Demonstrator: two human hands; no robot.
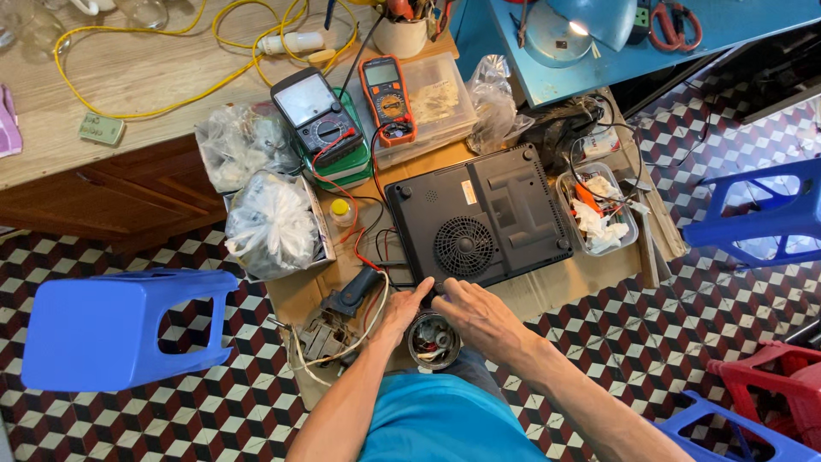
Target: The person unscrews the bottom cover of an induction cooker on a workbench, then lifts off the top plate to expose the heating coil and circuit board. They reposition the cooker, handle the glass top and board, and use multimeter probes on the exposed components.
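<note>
**Both hands at the near edge of the upturned cooker**

Here is the flat black plastic induction cooker (479, 214), lying bottom-up on the brown cardboard sheet (556, 287), its round fan grille facing the camera. Both hands meet at its near edge. The left hand (400, 310) reaches in from below, fingers stretched forward and close together, tips touching the casing just left of the grille. The right hand (481, 315) lies beside it, fingers extended leftward and slightly spread, tips at the same edge; whether anything small is pinched there, I cannot tell.

The cooker's long axis runs left to right, tilted a little, with the right end farther from the person. Its feet point up at the corners.

Room is tight. Just under the hands sits a small round metal tin of bits (434, 340). To the left, a dark-handled soldering tool (351, 293) and red and black leads crowd the corner. Behind it stand a black analogue meter (316, 120) and an orange digital multimeter (387, 98). A clear plastic tray of parts (597, 210) lies just beside the right end. Blue plastic stools (120, 325) flank the work on the tiled floor.
</note>
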